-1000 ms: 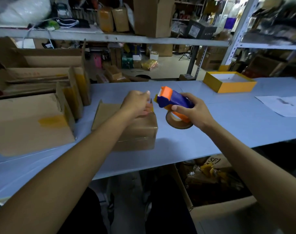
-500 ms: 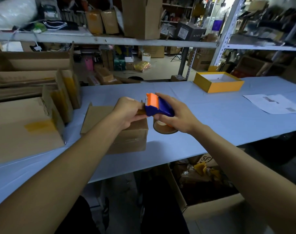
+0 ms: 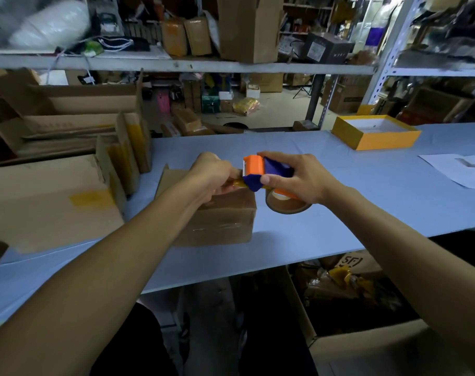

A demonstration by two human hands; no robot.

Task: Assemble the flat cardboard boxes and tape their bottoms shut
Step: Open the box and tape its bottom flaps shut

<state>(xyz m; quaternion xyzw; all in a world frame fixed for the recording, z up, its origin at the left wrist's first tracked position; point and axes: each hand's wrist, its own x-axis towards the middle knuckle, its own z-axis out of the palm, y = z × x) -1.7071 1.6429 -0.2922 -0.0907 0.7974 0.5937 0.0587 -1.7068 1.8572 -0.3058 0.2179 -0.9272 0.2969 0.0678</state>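
Shelves crowded with cartons rise behind the table [image 3: 366, 213]. Finished boxes [image 3: 49, 202] sit well left of the fingers. Left hand [image 3: 217, 176] pinches the tape end [image 3: 237, 183] over the box [image 3: 220, 218], which lies right under those fingers. Right hand [image 3: 298, 177] grips the dispenser [image 3: 260, 172], its roll [image 3: 286, 204] below the palm. A tray [image 3: 377, 132] lies far right.

Dim, wide-angle bowing at edges; upper-left shelf smeared by blur.
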